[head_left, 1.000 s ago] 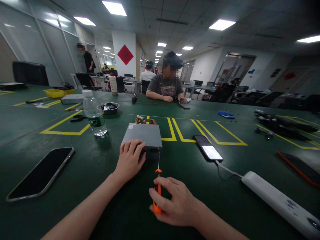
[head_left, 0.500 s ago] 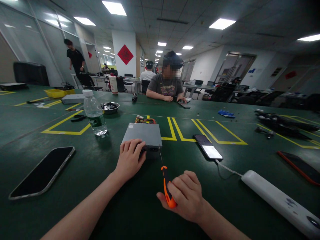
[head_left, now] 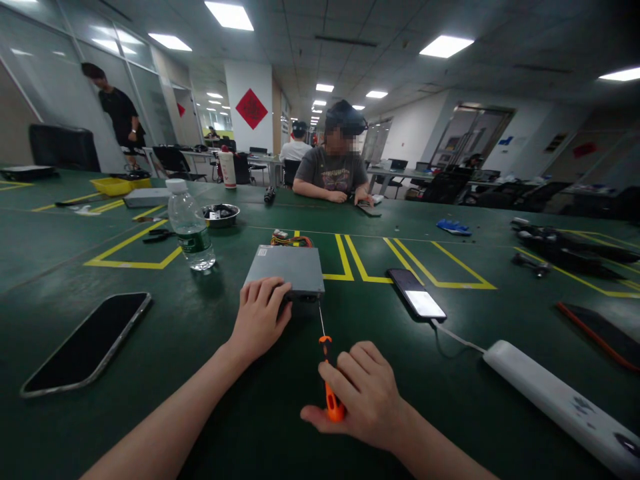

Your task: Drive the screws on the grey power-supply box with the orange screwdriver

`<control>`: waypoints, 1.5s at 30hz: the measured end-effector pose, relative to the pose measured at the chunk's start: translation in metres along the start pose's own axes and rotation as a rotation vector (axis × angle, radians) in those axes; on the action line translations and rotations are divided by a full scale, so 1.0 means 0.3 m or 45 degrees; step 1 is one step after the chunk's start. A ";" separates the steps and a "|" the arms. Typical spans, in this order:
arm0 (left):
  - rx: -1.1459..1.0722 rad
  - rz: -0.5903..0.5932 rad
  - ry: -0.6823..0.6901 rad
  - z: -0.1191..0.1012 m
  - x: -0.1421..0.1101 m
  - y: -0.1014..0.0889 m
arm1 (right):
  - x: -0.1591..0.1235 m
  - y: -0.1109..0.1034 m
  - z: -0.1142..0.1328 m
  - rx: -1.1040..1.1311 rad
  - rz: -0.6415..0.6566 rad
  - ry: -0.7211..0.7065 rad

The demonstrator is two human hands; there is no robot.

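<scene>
Grey metal box: lies flat near the middle of the green worktop (head_left: 260, 427), well in from the far edge; I take the box (head_left: 287, 262) to be what is being worked on.
Left hand: I see the left hand (head_left: 259, 315) on the box's near left corner, fingers side by side and bent over the top edge, thumb at the near face; whether they pinch it, I cannot tell.
Right hand: the right hand (head_left: 367, 393) has its fingers curled and clamped on the handle of the orange and black screwdriver (head_left: 333, 403), thumb stretched out along the lower end.
Shaft: points away toward the far edge, tip at the box's near right corner; contact too small for me to make out.
Cables: coloured bundle (head_left: 300, 241) just behind the box.
Left of box: clear bottle (head_left: 193, 233) standing upright, metal bowl (head_left: 233, 218) beyond it; dark phone (head_left: 87, 347) lying nearer me.
Right of box: phone with a lit screen (head_left: 417, 297), white cord (head_left: 463, 343) running to a long white unit (head_left: 555, 400).
Far edge: co-worker (head_left: 333, 170) seated there, a hand at a flat item (head_left: 370, 211).
</scene>
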State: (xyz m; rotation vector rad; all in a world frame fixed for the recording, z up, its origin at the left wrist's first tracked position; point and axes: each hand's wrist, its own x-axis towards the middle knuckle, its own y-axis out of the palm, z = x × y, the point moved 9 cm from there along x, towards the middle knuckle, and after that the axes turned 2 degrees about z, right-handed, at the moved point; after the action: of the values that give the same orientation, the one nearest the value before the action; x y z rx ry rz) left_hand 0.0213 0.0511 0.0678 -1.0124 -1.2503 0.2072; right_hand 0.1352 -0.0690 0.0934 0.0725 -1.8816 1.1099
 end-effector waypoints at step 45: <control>-0.017 0.023 -0.028 0.003 0.005 -0.010 | 0.004 -0.031 -0.031 -0.136 -0.049 0.034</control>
State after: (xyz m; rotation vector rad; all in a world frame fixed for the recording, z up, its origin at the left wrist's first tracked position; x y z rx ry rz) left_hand 0.0200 0.0508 0.0711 -1.0356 -1.2645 0.2248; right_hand 0.1452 -0.0674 0.1022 0.0330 -1.9045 0.9779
